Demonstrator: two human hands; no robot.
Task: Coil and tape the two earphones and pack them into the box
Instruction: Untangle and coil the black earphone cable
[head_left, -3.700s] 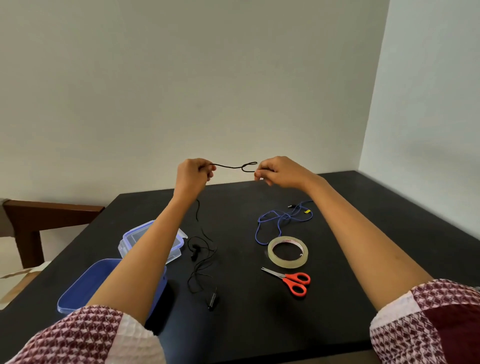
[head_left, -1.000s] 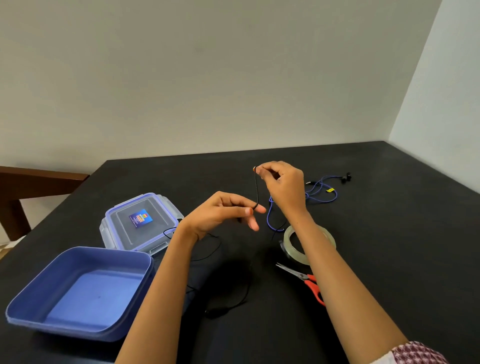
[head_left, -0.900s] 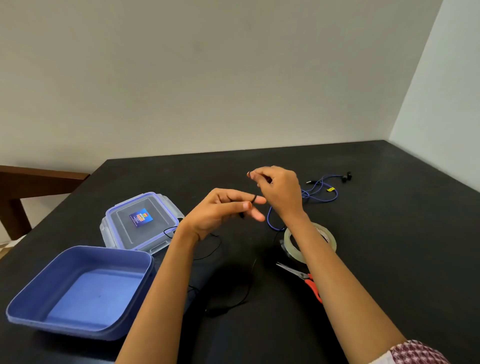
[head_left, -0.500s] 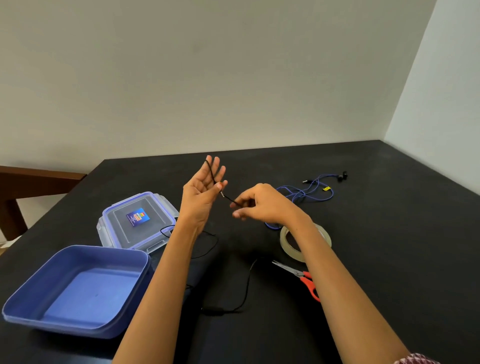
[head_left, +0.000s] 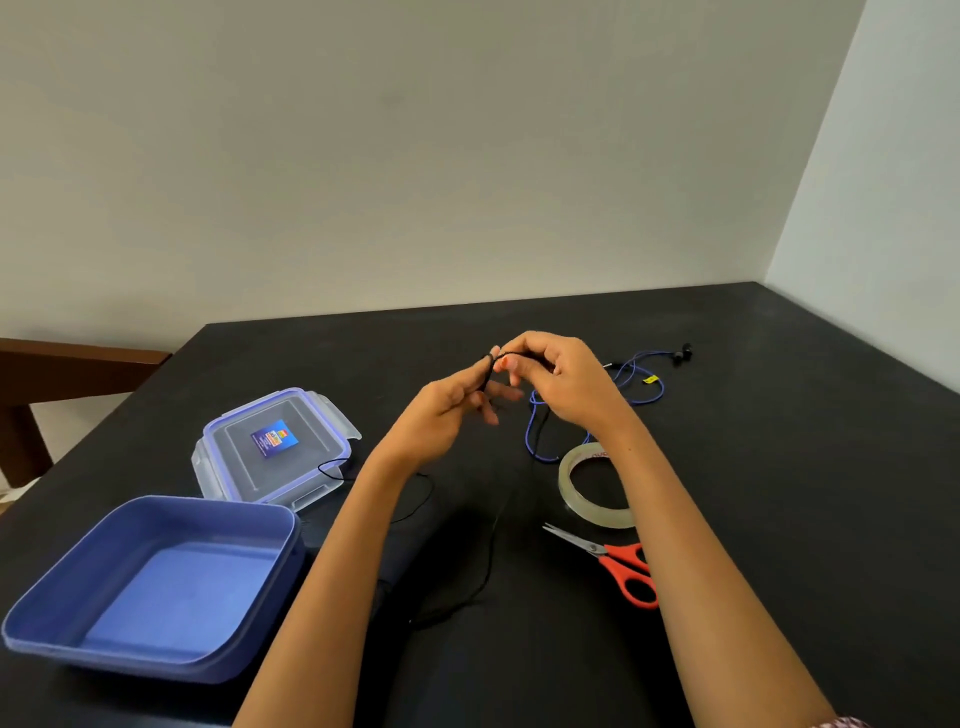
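1. Worktop (head_left: 779, 467): black, set against a pale wall; carries all items below.
2. Box (head_left: 130, 657): blue, open, nothing inside it; near left corner.
3. Lid (head_left: 244, 467): clear with blue rim and a small label, flat on the worktop just behind the box.
4. Left hand (head_left: 447, 410): raised over mid-worktop, fingers extended and serving as a former, with black cable looped over the upper ones.
5. Right hand (head_left: 561, 384): fingertips pinching the same cable, touching the left fingertips.
6. Tape roll (head_left: 597, 514): clear, lying flat, partly behind the right forearm.
7. Scissors (head_left: 623, 556): red-handled, closed, just in front of the roll.
8. Blue earphone (head_left: 529, 431): loose, uncoiled, behind the tape.
9. Black earphone (head_left: 491, 551): upper end on the left fingers; the rest trails onto the worktop.

Step in hand, as judged: coiling the first earphone, early turns only. Next move calls for drawing up slack evenly and laying further turns without the loops slipping off; taping and packing are not yet begun.
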